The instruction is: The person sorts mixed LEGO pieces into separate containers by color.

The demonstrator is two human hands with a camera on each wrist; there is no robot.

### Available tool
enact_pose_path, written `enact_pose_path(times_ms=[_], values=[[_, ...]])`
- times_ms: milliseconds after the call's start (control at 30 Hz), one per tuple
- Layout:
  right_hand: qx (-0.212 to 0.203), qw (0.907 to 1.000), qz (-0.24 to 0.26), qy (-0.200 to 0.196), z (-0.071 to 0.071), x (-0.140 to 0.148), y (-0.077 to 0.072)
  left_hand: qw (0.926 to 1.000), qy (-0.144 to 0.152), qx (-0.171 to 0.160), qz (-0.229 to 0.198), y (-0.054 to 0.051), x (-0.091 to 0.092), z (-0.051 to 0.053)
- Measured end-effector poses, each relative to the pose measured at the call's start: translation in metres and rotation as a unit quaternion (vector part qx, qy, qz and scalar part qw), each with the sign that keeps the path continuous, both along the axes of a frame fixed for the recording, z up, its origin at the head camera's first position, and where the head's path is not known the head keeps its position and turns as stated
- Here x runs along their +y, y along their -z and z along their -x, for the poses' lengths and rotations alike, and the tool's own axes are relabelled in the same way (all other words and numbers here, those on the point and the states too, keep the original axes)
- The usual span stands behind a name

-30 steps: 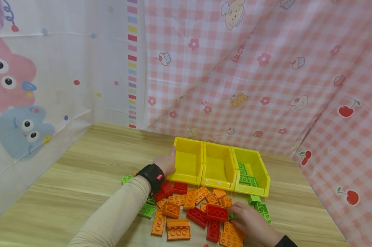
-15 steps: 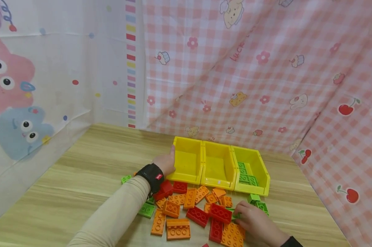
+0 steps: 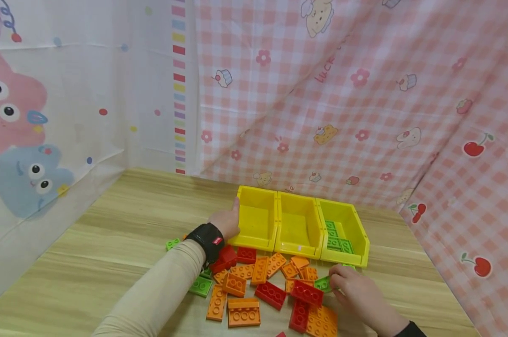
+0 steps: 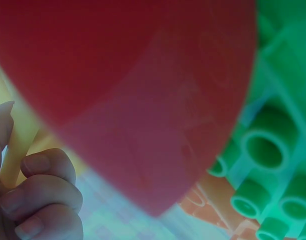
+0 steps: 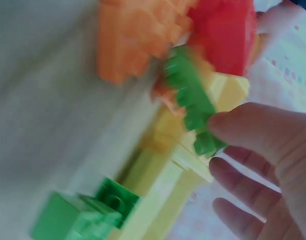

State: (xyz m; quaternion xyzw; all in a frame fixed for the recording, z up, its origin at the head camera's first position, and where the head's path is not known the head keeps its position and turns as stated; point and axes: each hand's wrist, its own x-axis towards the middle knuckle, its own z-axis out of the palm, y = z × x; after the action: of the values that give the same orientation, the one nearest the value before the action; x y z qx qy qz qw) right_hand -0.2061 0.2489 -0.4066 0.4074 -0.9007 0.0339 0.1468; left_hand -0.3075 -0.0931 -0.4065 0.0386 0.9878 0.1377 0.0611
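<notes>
- Fingers [image 5: 238,187] and thumb of the right hand [image 3: 359,295] are clamped on one end of a green brick [image 3: 322,283].
- That brick is in front of the bins, nearer the table's right edge than its left, just beside a red brick [image 3: 306,292] that partly covers an orange plate [image 3: 323,323].
- Left hand [image 3: 227,224] grips the side wall of the left bin [image 3: 254,222], fingertips curled in.
- Middle bin [image 3: 299,227] and right bin [image 3: 352,229] continue the yellow row near the back edge of the table [image 3: 110,224]; green pieces [image 3: 333,238] lie in the right bin.
- Loose orange bricks [image 3: 235,285] spread before the row, among red and green ones.
- Pink checked cloth [image 3: 296,93] hangs along the back edge.
</notes>
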Motion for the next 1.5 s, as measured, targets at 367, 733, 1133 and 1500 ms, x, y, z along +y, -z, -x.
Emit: enact_pose_path(times_ms=[367, 733, 1133, 1500], values=[[-0.022, 0.9925, 0.078, 0.092, 0.012, 0.013, -0.029, 0.9998, 0.002, 0.007, 0.018, 0.002, -0.002, 0.003], [0.076, 0.9721, 0.059, 0.214, 0.083, 0.015, -0.022, 0.9996, 0.004, 0.013, 0.023, 0.002, -0.003, 0.0], [0.107, 0.9587, -0.114, 0.237, 0.133, 0.012, 0.006, 0.9998, 0.003, 0.018, 0.008, 0.006, 0.002, -0.003], [0.018, 0.9528, -0.193, 0.234, 0.135, 0.007, 0.002, 0.9998, -0.005, 0.019, 0.007, 0.003, 0.0, -0.002]])
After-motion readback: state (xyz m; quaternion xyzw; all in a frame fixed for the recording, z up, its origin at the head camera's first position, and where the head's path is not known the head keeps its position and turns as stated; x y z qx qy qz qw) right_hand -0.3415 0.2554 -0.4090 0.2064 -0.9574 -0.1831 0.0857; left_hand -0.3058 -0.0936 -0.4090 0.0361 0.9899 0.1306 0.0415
